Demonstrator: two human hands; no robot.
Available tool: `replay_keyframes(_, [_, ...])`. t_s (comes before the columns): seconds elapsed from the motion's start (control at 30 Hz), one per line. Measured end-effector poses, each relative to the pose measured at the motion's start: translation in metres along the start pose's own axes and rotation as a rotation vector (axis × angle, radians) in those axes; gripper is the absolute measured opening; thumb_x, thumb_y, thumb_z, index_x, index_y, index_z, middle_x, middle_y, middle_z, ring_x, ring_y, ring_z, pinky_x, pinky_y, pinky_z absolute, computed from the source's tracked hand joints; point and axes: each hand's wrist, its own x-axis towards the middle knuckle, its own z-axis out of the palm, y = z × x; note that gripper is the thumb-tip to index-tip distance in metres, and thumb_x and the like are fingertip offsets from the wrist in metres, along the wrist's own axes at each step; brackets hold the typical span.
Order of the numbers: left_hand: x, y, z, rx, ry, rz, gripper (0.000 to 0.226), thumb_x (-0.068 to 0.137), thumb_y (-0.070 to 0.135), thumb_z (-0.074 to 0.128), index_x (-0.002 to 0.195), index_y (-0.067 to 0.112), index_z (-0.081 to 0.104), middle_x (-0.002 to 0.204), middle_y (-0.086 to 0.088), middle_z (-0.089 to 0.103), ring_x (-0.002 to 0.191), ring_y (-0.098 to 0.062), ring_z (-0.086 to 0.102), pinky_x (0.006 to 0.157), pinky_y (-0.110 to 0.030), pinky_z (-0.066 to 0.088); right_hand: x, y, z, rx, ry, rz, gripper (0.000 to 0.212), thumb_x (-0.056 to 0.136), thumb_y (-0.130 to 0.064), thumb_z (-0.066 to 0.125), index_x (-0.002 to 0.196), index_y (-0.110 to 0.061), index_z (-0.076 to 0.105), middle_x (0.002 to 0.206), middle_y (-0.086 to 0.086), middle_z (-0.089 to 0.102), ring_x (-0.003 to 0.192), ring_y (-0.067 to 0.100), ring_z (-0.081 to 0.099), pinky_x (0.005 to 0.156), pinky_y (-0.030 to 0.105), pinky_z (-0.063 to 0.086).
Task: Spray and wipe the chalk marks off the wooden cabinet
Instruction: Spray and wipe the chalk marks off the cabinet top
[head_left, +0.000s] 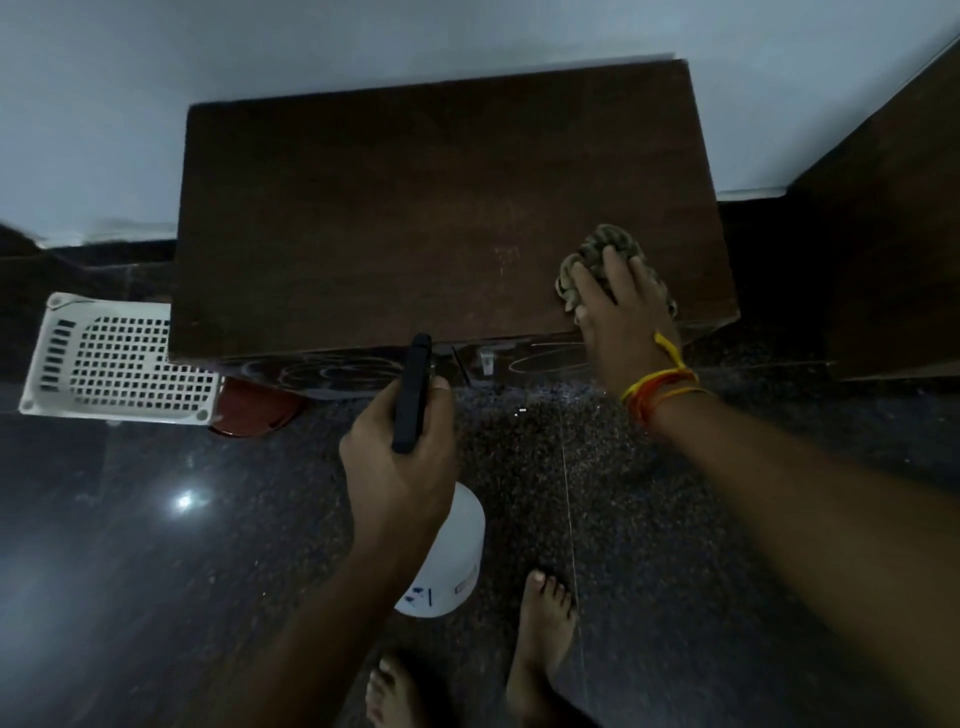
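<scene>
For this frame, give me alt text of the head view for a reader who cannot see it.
Seen from above, the right hand presses a cloth on a dark wooden cabinet top, near its front right corner. The left hand holds a white spray bottle with a black trigger over the dark floor.

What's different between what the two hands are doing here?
The left hand is held in the air in front of the cabinet, while the right hand presses down on the cabinet's top near its front right corner. The left hand grips a spray bottle with a black head; the right hand covers a crumpled cloth. Only the right wrist wears orange and yellow threads. Both hands are bare.
</scene>
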Motion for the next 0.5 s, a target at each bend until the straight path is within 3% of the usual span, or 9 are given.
replay_keyframes(0.17, [-0.003, -0.023, -0.011, 0.004, 0.036, 0.028, 0.036, 0.096, 0.031, 0.055, 0.079, -0.001, 0.059, 0.073, -0.032, 0.057, 0.061, -0.051, 0.054, 0.052, -0.057, 0.047, 0.007, -0.013, 0.001, 0.069, 0.059, 0.197, 0.051, 0.097, -0.023, 0.04, 0.147, -0.017, 0.03, 0.156, 0.017, 0.015, 0.141, 0.044, 0.012, 0.115, 0.052, 0.016])
replay_keyframes(0.37, [-0.001, -0.049, -0.017, -0.023, 0.041, 0.046, 0.033, 0.095, 0.033, 0.056, 0.077, 0.005, 0.06, 0.075, -0.029, 0.06, 0.06, -0.05, 0.055, 0.052, -0.057, 0.048, 0.006, -0.051, 0.014, 0.045, 0.056, -0.08, 0.048, 0.098, -0.022, 0.04, 0.145, -0.02, 0.034, 0.155, 0.015, 0.02, 0.14, 0.043, 0.018, 0.115, 0.053, 0.017])
replay_keyframes(0.5, [0.002, -0.076, -0.026, -0.069, 0.04, 0.087, 0.033, 0.096, 0.031, 0.056, 0.08, 0.002, 0.059, 0.077, -0.031, 0.058, 0.059, -0.05, 0.052, 0.048, -0.052, 0.044, 0.022, -0.05, 0.02, 0.049, 0.148, 0.023, 0.046, 0.098, -0.025, 0.038, 0.144, -0.022, 0.035, 0.155, 0.015, 0.02, 0.14, 0.041, 0.018, 0.115, 0.051, 0.017])
